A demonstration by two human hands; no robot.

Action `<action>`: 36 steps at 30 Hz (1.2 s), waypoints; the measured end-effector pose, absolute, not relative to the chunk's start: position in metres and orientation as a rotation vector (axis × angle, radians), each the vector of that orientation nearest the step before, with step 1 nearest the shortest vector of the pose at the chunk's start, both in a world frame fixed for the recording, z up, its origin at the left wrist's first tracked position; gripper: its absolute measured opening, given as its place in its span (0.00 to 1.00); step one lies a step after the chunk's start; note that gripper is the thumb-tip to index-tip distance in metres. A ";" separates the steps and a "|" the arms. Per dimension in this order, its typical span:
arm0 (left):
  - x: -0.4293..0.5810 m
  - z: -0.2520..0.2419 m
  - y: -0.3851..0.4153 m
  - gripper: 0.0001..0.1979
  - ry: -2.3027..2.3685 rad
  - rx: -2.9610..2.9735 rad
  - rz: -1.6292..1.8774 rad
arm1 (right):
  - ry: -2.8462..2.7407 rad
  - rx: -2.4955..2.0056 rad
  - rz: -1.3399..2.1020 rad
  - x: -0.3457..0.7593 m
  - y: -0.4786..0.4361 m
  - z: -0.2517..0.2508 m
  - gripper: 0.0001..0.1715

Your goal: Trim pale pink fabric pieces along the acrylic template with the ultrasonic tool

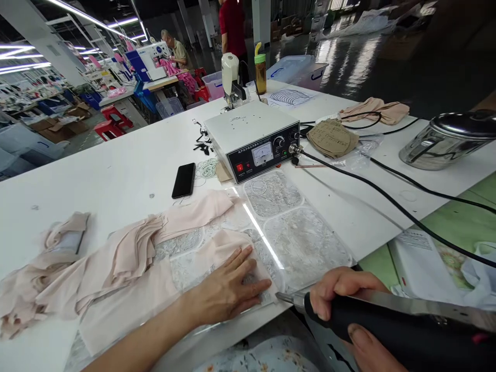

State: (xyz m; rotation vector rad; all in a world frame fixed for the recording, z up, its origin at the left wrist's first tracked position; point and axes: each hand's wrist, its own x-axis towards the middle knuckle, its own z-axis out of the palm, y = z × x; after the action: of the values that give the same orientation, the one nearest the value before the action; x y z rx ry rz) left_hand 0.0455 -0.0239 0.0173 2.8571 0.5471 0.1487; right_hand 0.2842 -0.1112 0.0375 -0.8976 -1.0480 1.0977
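My left hand point(228, 284) lies flat with fingers spread on a thin pale pink fabric piece point(228, 245), pressing it onto a clear patterned mat point(306, 243). My right hand point(349, 299) is wrapped round the thick black handle of an ultrasonic hand tool point(372, 323). Its pointed metal tip sits at the mat's near edge, close to the fabric's corner and right of my left fingers. I cannot tell whether the tip touches the fabric. More pink fabric strips point(127, 253) lie in folded layers to the left, partly over the mat.
Behind the mat stands a control box point(263, 155) with a dial; a black cable point(360, 186) runs from it to the right. A phone point(183, 180), a brown cloth stack point(332, 137), a steel pot point(445, 142) and a bottle point(261, 72) share the white table point(127, 170).
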 end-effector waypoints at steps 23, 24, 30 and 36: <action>0.045 0.012 -0.025 0.17 0.528 2.865 0.229 | -1.063 -0.744 0.991 0.272 -0.082 0.028 0.07; 0.045 0.012 -0.025 0.17 0.532 2.862 0.238 | -1.063 -0.749 0.989 0.272 -0.081 0.030 0.07; 0.045 0.008 -0.026 0.16 0.553 2.856 0.289 | -1.055 -0.793 0.987 0.272 -0.084 0.040 0.05; 0.045 0.006 -0.027 0.16 0.540 2.875 0.306 | -0.991 -0.844 0.991 0.274 -0.099 0.039 0.07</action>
State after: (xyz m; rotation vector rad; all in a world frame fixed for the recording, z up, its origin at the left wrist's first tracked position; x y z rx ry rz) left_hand 0.0452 -0.0268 0.0061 2.8746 0.5400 0.3064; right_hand 0.2737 -0.0993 0.0395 -0.8441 -0.9906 0.9911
